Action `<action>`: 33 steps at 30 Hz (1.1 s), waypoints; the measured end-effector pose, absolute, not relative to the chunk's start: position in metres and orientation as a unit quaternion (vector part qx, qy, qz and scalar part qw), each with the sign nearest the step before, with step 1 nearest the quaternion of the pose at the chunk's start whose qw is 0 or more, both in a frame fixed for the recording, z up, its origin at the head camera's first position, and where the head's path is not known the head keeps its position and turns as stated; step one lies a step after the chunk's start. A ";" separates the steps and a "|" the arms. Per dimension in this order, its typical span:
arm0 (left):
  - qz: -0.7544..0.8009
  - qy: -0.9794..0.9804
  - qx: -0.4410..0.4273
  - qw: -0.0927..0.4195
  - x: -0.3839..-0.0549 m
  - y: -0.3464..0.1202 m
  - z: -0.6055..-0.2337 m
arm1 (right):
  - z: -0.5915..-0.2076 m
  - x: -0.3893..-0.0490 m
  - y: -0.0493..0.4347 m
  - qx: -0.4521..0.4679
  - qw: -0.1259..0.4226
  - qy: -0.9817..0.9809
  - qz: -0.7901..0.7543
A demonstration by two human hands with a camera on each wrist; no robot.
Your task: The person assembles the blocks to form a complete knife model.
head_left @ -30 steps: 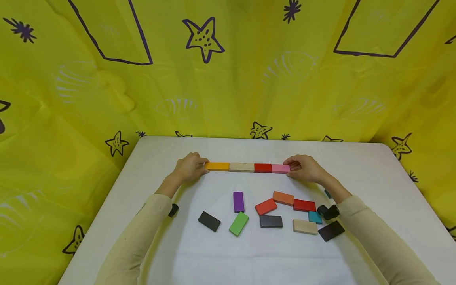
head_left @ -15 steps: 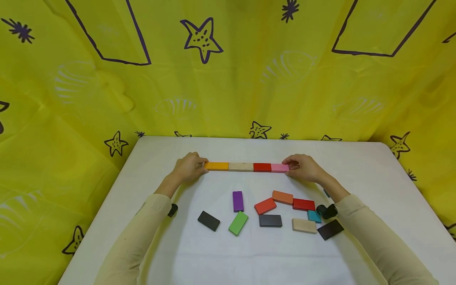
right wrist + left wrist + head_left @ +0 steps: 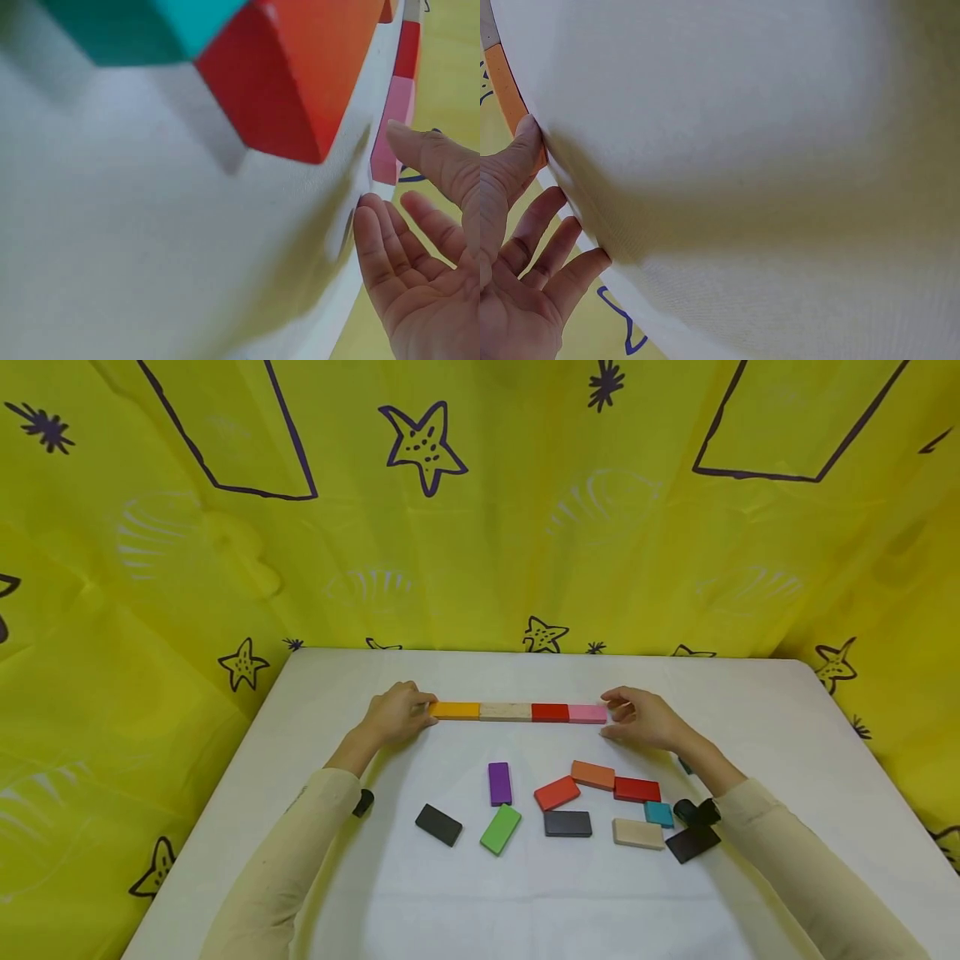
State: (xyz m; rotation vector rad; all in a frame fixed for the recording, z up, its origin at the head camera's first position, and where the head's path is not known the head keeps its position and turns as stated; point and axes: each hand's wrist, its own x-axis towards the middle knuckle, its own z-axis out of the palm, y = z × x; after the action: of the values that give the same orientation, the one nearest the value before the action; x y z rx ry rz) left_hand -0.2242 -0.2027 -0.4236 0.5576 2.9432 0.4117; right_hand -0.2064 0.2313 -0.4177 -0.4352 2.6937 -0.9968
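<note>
A straight row of blocks lies end to end at the back of the white table: a yellow-orange block (image 3: 455, 711), a plain wooden one (image 3: 506, 712), a red one (image 3: 550, 713) and a pink one (image 3: 587, 714). My left hand (image 3: 397, 713) pinches the left end of the yellow-orange block; in the left wrist view the thumb (image 3: 526, 139) lies against its side. At the row's other end, my right hand (image 3: 643, 718) is spread beside the pink block, holding nothing. The right wrist view shows its thumb and fingers apart near the pink block's end (image 3: 386, 161).
Nearer me lie loose blocks: purple (image 3: 499, 784), green (image 3: 500, 829), red-orange (image 3: 557, 793), orange (image 3: 593, 775), red (image 3: 637, 789), teal (image 3: 658, 814), beige (image 3: 637, 833) and several dark ones (image 3: 567, 823). A yellow patterned curtain (image 3: 480, 527) closes off the back and sides.
My right hand has let go of the pink block and moved slightly right, its fingers parting. The left hand stays on the yellow-orange block, and the row holds its line.
</note>
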 end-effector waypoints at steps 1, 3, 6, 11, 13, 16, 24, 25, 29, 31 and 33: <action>0.135 0.972 0.184 0.059 -0.224 -0.203 -0.423 | -0.418 -0.205 0.233 -0.146 0.116 0.920 -0.344; 0.135 0.972 0.184 0.059 -0.224 -0.202 -0.423 | -0.418 -0.201 0.238 -0.141 0.113 0.919 -0.351; 0.136 0.972 0.182 0.059 -0.223 -0.202 -0.424 | -0.419 -0.195 0.244 -0.137 0.110 0.915 -0.363; 0.138 0.972 0.182 0.057 -0.223 -0.202 -0.425 | -0.416 -0.184 0.248 -0.144 0.114 0.910 -0.371; 0.140 0.972 0.181 0.056 -0.223 -0.202 -0.425 | -0.415 -0.179 0.248 -0.147 0.118 0.909 -0.372; 0.142 0.972 0.179 0.058 -0.222 -0.202 -0.424 | -0.414 -0.173 0.247 -0.154 0.120 0.908 -0.372; 0.141 0.971 0.182 0.056 -0.224 -0.202 -0.425 | -0.415 -0.161 0.244 -0.169 0.135 0.897 -0.384; 0.141 0.971 0.183 0.055 -0.224 -0.202 -0.425 | -0.415 -0.159 0.243 -0.170 0.138 0.896 -0.387; 0.140 0.971 0.184 0.054 -0.225 -0.202 -0.424 | -0.417 -0.155 0.240 -0.183 0.145 0.890 -0.392; 0.140 0.972 0.182 0.057 -0.224 -0.202 -0.424 | -0.417 -0.153 0.239 -0.194 0.148 0.886 -0.394; 0.139 0.972 0.180 0.060 -0.224 -0.202 -0.424 | -0.417 -0.151 0.237 -0.206 0.153 0.883 -0.394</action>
State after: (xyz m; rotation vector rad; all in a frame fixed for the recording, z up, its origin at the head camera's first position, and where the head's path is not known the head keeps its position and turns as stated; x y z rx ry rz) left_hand -0.2242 -0.2024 -0.4237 0.5441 2.9418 0.4221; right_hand -0.1507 0.2373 -0.4171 -0.5902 2.5321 -1.1291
